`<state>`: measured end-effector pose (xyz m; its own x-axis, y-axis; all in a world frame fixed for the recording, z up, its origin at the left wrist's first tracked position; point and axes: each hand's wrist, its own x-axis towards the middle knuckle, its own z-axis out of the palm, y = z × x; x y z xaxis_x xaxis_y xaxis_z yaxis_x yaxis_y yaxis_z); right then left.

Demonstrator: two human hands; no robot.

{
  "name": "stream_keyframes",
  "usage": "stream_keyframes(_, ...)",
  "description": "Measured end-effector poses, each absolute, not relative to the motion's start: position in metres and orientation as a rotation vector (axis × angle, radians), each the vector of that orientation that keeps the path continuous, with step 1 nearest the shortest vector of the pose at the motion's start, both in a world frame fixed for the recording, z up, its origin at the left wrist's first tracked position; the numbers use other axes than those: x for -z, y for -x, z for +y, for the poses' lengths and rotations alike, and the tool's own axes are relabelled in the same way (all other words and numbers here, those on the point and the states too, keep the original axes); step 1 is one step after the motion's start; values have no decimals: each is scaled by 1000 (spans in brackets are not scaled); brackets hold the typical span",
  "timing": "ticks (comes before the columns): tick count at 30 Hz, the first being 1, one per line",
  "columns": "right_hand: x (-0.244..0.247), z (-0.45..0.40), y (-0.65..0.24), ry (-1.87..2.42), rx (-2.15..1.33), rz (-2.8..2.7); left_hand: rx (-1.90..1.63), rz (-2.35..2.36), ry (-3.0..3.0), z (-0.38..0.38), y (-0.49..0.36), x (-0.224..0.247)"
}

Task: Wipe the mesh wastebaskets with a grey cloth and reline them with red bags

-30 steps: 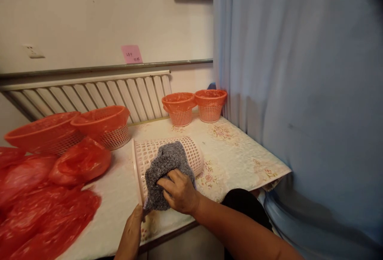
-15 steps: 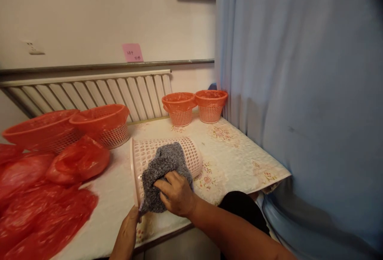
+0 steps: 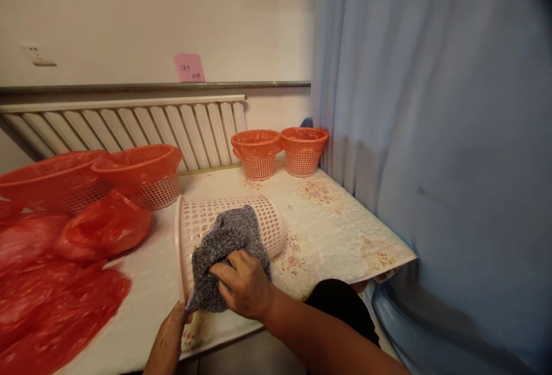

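Note:
A pale pink perforated basket (image 3: 196, 219) lies on its side on the flowered tablecloth (image 3: 345, 231), its rim facing left. Over its near side is a dark grey cloth (image 3: 215, 248). My right hand (image 3: 245, 283) presses into this cloth with bent fingers, gripping it against the basket wall. At the lower end of the rim, my left hand (image 3: 171, 329) is closed on the basket's edge, thumb on top, touching a corner of the cloth. Its other fingertips are hidden.
Two baskets lined with red bags (image 3: 138, 159) (image 3: 56, 171) stand at the left, with loose red plastic bags (image 3: 56, 306) before them. Two more lined baskets (image 3: 257, 153) (image 3: 304, 148) stand at the back. A blue curtain (image 3: 431, 133) hangs at the right.
The view has shifted slightly. Basket, cloth and both hands appear a little further left in the picture, with the same holds; the cloth has slid slightly toward the rim.

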<state>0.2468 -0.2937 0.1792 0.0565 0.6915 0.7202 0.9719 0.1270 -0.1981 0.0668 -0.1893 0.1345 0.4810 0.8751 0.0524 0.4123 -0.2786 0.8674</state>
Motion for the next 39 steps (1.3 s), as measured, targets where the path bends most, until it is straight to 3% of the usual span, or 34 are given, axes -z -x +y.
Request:
stream_keyframes(10,-179,-285,-256,1640,586,-1636,-651,1130,-1966,-185,-68,-131)
stream_keyframes(19,-186,-277,-341,1774,549,-881,-681,1023,-1838,-191,-69,-138)
stream_keyframes(31,-161,-269,-206,1479,555,-1699,-793,891,-1820,-195,-80,-165)
stream_keyframes(39,-172,-264,-311,1722,619,-1012,-692,844,-1723,-200,-88,-179)
